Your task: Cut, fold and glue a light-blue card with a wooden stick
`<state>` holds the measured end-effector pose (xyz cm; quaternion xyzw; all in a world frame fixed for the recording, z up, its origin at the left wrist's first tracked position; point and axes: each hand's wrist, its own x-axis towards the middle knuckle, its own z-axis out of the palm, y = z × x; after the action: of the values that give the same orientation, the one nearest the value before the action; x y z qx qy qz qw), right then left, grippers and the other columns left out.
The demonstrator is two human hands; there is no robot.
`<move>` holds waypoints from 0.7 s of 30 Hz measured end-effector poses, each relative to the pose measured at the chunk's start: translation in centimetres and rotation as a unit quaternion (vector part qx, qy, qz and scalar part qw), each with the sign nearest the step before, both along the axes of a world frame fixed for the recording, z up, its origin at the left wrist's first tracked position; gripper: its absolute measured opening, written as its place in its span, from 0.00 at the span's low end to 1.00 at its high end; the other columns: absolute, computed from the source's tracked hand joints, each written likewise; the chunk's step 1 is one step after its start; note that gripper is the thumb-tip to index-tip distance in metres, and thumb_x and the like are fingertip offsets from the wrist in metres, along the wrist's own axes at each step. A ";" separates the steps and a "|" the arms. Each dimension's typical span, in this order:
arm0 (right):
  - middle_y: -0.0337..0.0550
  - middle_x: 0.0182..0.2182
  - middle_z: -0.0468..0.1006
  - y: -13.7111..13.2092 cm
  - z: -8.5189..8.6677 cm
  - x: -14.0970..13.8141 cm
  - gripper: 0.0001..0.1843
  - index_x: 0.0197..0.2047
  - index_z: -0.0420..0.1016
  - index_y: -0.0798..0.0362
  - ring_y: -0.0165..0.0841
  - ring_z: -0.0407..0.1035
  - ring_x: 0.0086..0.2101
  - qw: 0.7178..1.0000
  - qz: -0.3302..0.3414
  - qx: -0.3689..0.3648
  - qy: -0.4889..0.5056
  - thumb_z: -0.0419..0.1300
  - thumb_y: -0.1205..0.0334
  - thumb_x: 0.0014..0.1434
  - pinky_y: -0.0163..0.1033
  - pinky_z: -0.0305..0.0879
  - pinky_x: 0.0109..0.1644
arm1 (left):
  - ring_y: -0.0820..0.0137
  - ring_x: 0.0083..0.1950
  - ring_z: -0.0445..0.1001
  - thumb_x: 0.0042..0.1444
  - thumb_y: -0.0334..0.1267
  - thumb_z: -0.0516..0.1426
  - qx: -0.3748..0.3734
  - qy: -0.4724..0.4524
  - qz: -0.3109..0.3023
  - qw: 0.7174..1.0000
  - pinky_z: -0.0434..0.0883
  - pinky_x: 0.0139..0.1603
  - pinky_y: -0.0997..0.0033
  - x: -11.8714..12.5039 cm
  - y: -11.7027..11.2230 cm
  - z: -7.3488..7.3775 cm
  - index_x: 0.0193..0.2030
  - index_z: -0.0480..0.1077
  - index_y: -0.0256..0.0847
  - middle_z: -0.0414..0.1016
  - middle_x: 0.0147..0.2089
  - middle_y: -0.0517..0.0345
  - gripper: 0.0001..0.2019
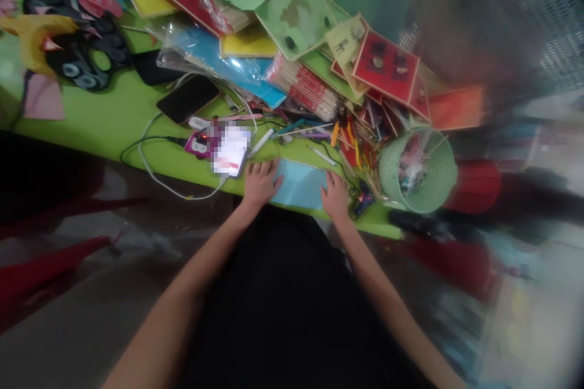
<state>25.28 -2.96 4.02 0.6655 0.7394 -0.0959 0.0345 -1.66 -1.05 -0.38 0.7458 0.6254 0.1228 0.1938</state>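
A light blue rectangular sheet (300,185) lies flat at the front edge of the green table, between my two hands. My left hand (261,183) rests on its left end, fingers spread and the thumb over the sheet. At the right end, the fingers of my right hand (336,194) lie along the sheet's edge, stretched out. Just right of that hand is a dark tool that looks like a glue gun (364,199). A lit phone (238,149) lies close to my left hand, and a white marker (322,156) sits beyond the sheet.
A green basket (449,173) of scraps stands at the right edge. Behind the sheet lie bundled sticks (303,86), a red decorated card (387,67) and stacked coloured boards. A white cable (145,164) loops over the front edge near a pink power strip (199,144); a dark phone (188,99) lies behind.
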 end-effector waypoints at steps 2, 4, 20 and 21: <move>0.59 0.66 0.70 -0.1 -0.1 0.2 0.31 0.73 0.64 0.60 0.49 0.63 0.61 1.000 0.000 -0.004 -0.003 0.53 0.60 0.70 0.54 0.57 0.68 | 0.48 0.56 0.70 0.72 0.52 0.46 -0.001 -0.004 0.001 1.000 0.61 0.63 0.42 0.1 -0.1 -0.1 0.76 0.61 0.42 0.76 0.58 0.40 0.30; 0.59 0.66 0.70 0.0 -0.2 0.1 0.31 0.73 0.64 0.60 0.49 0.64 0.61 1.000 -0.003 -0.008 -0.003 0.53 0.59 0.70 0.54 0.56 0.68 | 0.48 0.56 0.70 0.72 0.52 0.45 -0.002 -0.005 0.001 1.000 0.60 0.63 0.42 0.1 -0.1 -0.1 0.75 0.61 0.42 0.76 0.58 0.40 0.30; 0.63 0.65 0.70 0.6 -0.3 0.0 0.30 0.71 0.65 0.62 0.51 0.62 0.62 1.000 0.019 -0.014 -0.005 0.55 0.59 0.69 0.55 0.56 0.67 | 0.47 0.57 0.71 0.71 0.52 0.48 -0.002 -0.015 0.017 1.000 0.62 0.63 0.41 0.2 0.0 -0.2 0.74 0.63 0.42 0.75 0.61 0.39 0.29; 0.62 0.64 0.71 0.6 -0.3 0.0 0.30 0.70 0.66 0.61 0.51 0.63 0.61 1.000 0.011 -0.009 0.002 0.55 0.59 0.69 0.55 0.57 0.67 | 0.47 0.57 0.71 0.71 0.51 0.48 -0.002 -0.017 0.018 1.000 0.63 0.63 0.41 0.2 0.0 -0.2 0.74 0.63 0.42 0.75 0.61 0.39 0.29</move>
<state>25.28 -2.40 3.73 0.6568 0.7459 -0.1032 0.0403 -1.47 -1.07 -0.58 0.7316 0.6359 0.1376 0.2034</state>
